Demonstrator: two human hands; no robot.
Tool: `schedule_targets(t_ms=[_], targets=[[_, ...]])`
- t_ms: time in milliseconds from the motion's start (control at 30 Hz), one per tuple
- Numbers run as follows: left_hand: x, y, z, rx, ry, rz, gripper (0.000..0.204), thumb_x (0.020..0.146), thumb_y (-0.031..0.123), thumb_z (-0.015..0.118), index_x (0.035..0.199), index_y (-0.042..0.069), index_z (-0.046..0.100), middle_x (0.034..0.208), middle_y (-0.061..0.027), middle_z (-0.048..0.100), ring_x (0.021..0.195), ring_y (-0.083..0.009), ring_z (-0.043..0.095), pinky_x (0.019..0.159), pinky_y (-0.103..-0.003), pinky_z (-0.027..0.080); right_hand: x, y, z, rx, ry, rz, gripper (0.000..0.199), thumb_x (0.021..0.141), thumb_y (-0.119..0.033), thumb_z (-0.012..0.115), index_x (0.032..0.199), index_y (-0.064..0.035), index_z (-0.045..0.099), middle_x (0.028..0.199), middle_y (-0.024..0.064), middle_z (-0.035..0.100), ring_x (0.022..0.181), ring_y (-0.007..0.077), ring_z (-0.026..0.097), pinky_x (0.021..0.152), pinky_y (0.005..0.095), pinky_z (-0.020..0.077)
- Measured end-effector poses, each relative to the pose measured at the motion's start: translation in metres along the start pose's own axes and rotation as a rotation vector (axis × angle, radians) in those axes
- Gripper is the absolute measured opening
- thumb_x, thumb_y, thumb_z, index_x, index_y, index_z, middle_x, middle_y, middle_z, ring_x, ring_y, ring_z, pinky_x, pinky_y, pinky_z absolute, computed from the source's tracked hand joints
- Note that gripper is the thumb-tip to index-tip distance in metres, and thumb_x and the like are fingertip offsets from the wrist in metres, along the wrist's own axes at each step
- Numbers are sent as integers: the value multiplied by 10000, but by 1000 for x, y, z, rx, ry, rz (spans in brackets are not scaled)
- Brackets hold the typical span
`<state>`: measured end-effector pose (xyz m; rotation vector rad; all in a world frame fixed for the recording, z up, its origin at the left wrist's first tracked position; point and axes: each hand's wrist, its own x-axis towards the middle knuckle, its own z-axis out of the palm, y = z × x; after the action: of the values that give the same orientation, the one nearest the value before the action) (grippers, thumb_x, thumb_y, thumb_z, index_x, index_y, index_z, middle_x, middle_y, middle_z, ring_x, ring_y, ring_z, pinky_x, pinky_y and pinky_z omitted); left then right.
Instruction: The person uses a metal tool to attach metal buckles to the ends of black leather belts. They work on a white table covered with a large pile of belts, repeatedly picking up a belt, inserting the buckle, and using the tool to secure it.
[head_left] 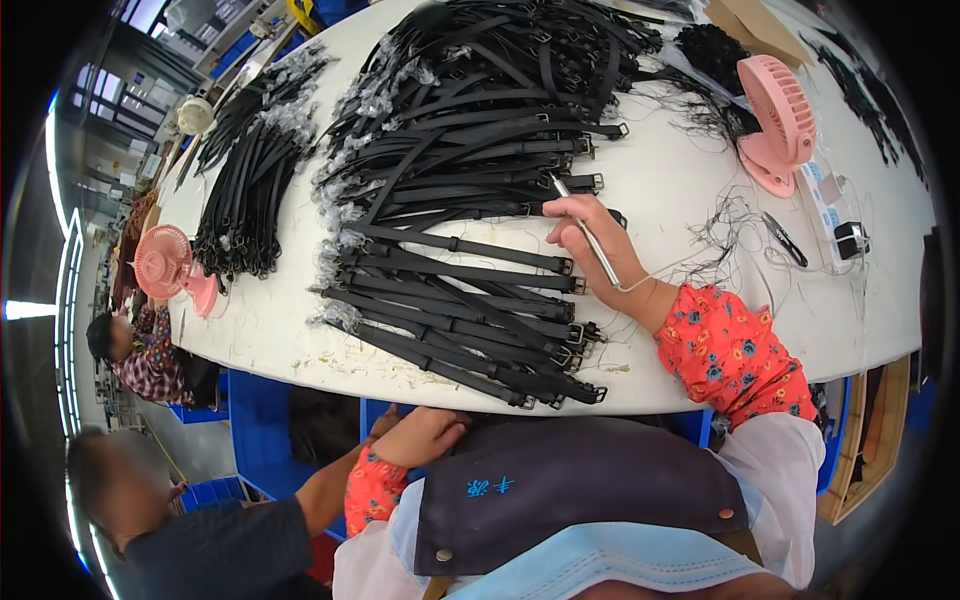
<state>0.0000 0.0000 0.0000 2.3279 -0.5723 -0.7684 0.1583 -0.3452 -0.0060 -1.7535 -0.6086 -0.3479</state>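
Note:
My right hand [598,245] is closed round a slim silver pen-shaped tool [600,255] with a thin cord at its rear end. The tip points at the buckle ends of many black straps [460,246], which look like narrow belts with metal buckles. They lie side by side in a long pile, their left ends wrapped in clear plastic. My left hand [422,437] is low, by the table's near edge and above the dark apron [590,490]. Its fingers are curled, and what they hold, if anything, is hidden.
Pink fans [775,120] stand at right and left. A second strap bundle [250,200] lies left. Loose threads [730,240], a black-handled cutter [785,240] and a power strip [825,215] are at right. A co-worker [190,510] reaches in beside my left hand; blue bins [265,425] sit below.

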Motion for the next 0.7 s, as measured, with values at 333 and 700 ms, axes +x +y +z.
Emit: schedule_targets(t_ms=[333, 700], targets=[[92, 86, -106, -77, 405, 359, 249, 909, 45, 723, 1154, 20, 689, 1136, -142, 721, 1033, -299, 693, 897, -376, 544, 4, -2, -1, 84, -35, 189, 282, 1080, -193, 509, 1308, -36, 559, 1144, 120, 640, 960, 186, 685, 877, 314, 533], [179, 55, -26, 302, 717, 409, 346, 872, 266, 748, 1113, 35, 654, 1236, -143, 643, 1253, -303, 574, 1106, -426, 396, -10, 35, 0, 41, 71, 269, 322, 1079, -165, 468, 1333, 26, 522, 1293, 175, 615, 1098, 219, 632, 938, 352, 522]])
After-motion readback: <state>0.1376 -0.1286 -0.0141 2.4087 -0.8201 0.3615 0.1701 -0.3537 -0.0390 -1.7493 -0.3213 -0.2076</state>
